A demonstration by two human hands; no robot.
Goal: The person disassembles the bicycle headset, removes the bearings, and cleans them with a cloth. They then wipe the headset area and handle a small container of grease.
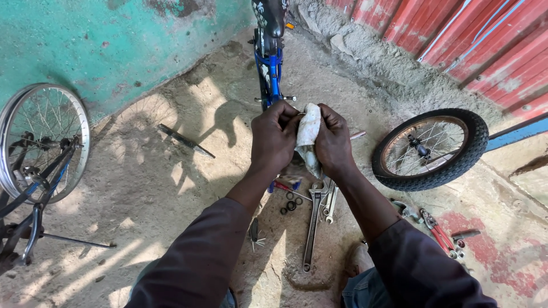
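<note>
Both hands meet at frame centre, over the sandy concrete floor. Left hand is curled into a loose fist, fingers bent inward, knuckles up, gripping the left edge of a white rag. Right hand is likewise closed, fingers folded round the rag's right side. Rag sits squeezed between the two hands, its top bunched at thumb level, its tail hanging down just below the right palm. Whatever is wrapped inside the rag, can't tell; cloth hides it.

Directly behind the hands: blue bike frame, running away from the camera toward a teal wall, w/ a dark saddle at the far end. Left fist overlaps the near end of the frame in view; touching or not, can't tell.

Below the hands on the floor: long adjustable wrench, a smaller spanner just beside it, a few small black rings near the left wrist. Red-handled pliers lie further right, well apart from the hands.

Right side: small wheel w/ black tyre lying tilted on the floor, near the right forearm but apart. Far left: bare spoked rim in a fork, standing against the teal wall. Red corrugated metal sheeting at top right. Dark flat bar lies on the floor left of the hands.
</note>
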